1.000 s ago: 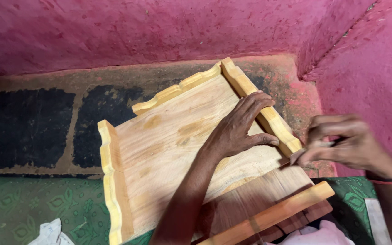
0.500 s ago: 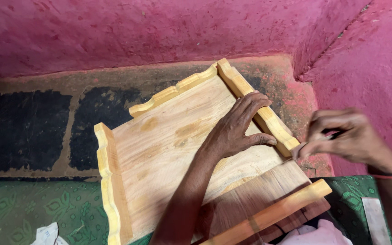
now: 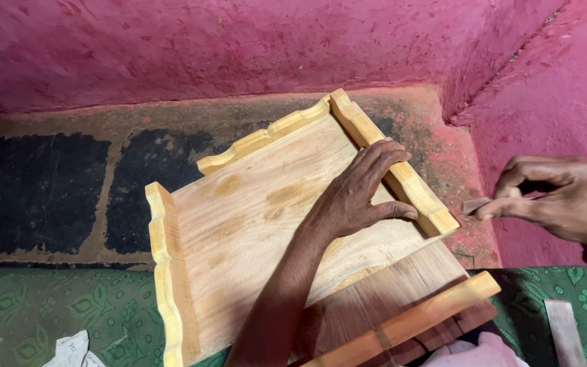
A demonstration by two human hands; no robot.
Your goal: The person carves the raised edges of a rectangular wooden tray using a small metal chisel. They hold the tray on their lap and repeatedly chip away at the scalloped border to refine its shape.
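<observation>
Wooden tray (image 3: pixel 253 224) is pinned flat by left hand (image 3: pixel 361 194); small scrap (image 3: pixel 475 204) is pinched in right-hand fingers (image 3: pixel 511 207), so the rail (image 3: pixel 402 173) could easily get scuffed if it's swung in crooked.

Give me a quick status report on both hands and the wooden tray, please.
Left hand flat inside wooden tray, fingers against its right rail. Right hand clear of the tray, pinching a small flat piece. Nothing between piece and rail.

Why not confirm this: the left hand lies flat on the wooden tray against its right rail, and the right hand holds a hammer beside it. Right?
Not quite. The head view shows the right hand pinching a small flat piece, not a hammer. The rest stands: the left hand lies on the tray against its right rail.
</observation>
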